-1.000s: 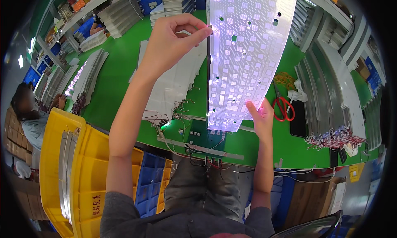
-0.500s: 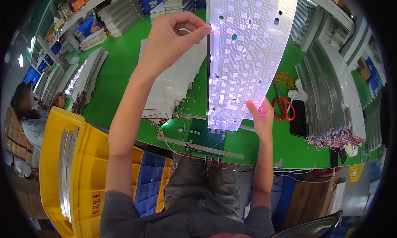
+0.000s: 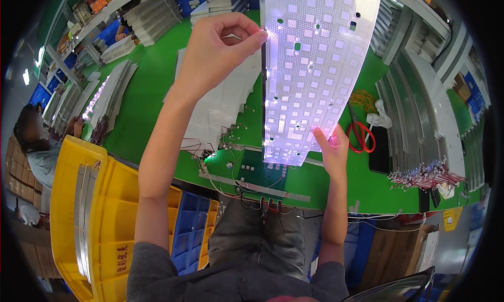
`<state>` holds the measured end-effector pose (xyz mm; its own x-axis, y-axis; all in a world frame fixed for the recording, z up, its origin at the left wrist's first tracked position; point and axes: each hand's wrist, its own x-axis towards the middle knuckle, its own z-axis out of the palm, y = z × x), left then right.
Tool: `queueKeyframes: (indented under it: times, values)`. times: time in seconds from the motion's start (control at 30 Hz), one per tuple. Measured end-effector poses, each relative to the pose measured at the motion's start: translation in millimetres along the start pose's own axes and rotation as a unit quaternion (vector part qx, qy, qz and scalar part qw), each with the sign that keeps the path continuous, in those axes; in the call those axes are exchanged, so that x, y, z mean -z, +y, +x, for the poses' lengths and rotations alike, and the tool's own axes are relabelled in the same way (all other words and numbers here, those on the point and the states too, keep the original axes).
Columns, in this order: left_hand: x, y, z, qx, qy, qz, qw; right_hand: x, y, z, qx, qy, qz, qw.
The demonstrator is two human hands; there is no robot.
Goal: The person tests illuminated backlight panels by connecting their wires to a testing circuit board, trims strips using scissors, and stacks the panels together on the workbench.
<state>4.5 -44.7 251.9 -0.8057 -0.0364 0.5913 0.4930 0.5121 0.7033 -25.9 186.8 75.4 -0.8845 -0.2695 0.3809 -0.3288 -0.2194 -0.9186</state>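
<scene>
A lit, perforated white backlight panel (image 3: pixel 310 76), long and flat with square cut-outs and a few holes, is held up over the bench. My left hand (image 3: pixel 223 47) pinches its left edge near the top between thumb and fingertips. Around the lower right edge, my right hand (image 3: pixel 333 147) grips it with the thumb on the front face; its other fingers are partly hidden behind. Below the panel's bottom end lies a green circuit board (image 3: pixel 257 176) with small buttons and cables. Left of the panel, white sheets with wires (image 3: pixel 210 107) lie stacked.
Red-handled scissors (image 3: pixel 362 136), a black phone (image 3: pixel 378 155) and yellow rubber bands (image 3: pixel 362 101) lie at right, beside stacked panels with wire ends (image 3: pixel 420 128). A yellow crate (image 3: pixel 113 197) stands at lower left. A person (image 3: pixel 39 144) sits at far left.
The panel has tilted very slightly, its upper right edge shifting a little to the right. Both hands keep their hold, almost unmoved.
</scene>
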Motion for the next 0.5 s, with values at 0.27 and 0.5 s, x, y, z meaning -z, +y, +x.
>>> queueKeyframes:
  times: [0.27,0.5]
  values:
    - [-3,-7,1,-0.014,0.013,0.021,1.0,0,0,-1,0.0,0.006,-0.006,1.0]
    - [-9,-18,4,-0.07,0.073,0.03,0.994,-1,1,-3,0.009,0.0,-0.006,1.0]
